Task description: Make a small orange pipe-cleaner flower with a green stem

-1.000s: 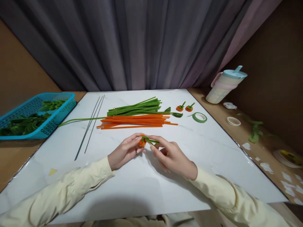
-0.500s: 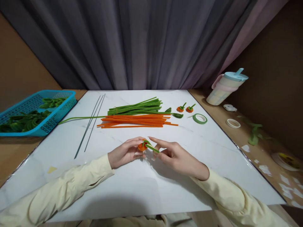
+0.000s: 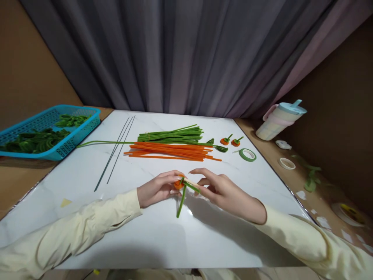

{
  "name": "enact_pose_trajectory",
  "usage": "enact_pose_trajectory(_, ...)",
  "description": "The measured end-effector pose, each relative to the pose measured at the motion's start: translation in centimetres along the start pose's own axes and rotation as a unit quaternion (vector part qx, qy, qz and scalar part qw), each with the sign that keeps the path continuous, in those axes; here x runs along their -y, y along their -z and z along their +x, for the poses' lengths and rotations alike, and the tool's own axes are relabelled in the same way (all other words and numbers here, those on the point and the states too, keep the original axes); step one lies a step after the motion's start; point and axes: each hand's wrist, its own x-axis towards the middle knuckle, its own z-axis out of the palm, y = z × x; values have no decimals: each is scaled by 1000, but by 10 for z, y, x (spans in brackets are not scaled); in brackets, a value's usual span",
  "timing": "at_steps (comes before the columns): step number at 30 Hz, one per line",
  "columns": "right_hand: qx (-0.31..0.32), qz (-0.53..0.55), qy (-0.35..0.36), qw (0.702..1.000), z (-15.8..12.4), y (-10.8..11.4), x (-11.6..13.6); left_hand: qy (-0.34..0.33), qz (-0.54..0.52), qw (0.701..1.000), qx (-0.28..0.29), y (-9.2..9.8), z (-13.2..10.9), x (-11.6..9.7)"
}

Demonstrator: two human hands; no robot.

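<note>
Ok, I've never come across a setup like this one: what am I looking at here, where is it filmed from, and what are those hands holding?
There is no machine here: a person works with two bare hands. The camera is worn on the person's head and looks forward and down, so the sleeves come in from below. The left hand holds a small orange piece with green strips sticking out. The right hand pinches a pale thin stick against it. On the white tabletop lie a green bundle, an orange bundle, thin dark rods, two small orange-and-green pieces and a green tape roll. Off to the left is a blue basket holding green pieces.
</note>
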Motion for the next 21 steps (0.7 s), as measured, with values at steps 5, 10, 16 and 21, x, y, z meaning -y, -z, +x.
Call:
enact_pose_trajectory(5,72,32,-50,996,5,7,5,0,2,1000,4,-1,-1,1)
enact_pose_trajectory(10,131,133,-158,970,7,8,12,-59,30,998,-14,-3,-2,3)
enact_pose_trajectory(16,83,39,-99,991,9,0,12,-89,88,991,-49,-4,-2,5)
enact_pose_trajectory(21,0,-64,24,998,12,-7,11,-62,103,991,-53,-1,1,6)
